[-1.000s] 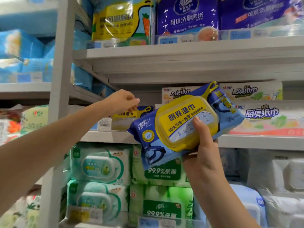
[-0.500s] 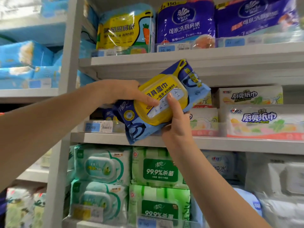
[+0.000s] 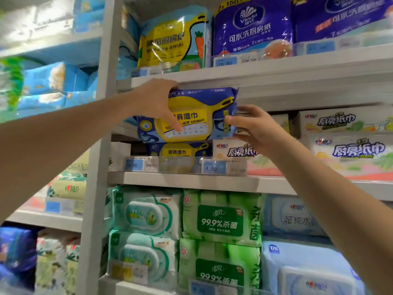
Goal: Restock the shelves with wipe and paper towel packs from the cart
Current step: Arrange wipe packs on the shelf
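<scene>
Stocked shelving (image 3: 93, 188) faces you while your left hand (image 3: 156, 103) and right hand (image 3: 256, 129) grip the ends of the blue wipe pack (image 3: 201, 105) above the twin pack (image 3: 180, 151) on the middle shelf (image 3: 191, 180), so placing likely needs a square lowering onto it.

- blue-yellow wipe pack (image 3: 197, 116): "…具湿巾" on yellow lid, 1st char covered; "10" below, rest too small
- second wipe pack (image 3: 180, 153) under it: "厨具湿巾"
- purple towel pack (image 3: 253, 28), top shelf (image 3: 297, 69): "Vinda"; "可水洗厨房纸"; "150" at top edge
- yellow towel pack (image 3: 170, 39) beside it: "厨房纸"
- top price tag (image 3: 223, 61): "10." + blurred digits
- mid price tag (image 3: 213, 168): "4.60"
- white tissue pack (image 3: 348, 150): "厨房纸巾"
- green wipe pack (image 3: 220, 222): "99.9%杀菌"
- pale blue pack (image 3: 297, 218): "超纯水"
</scene>
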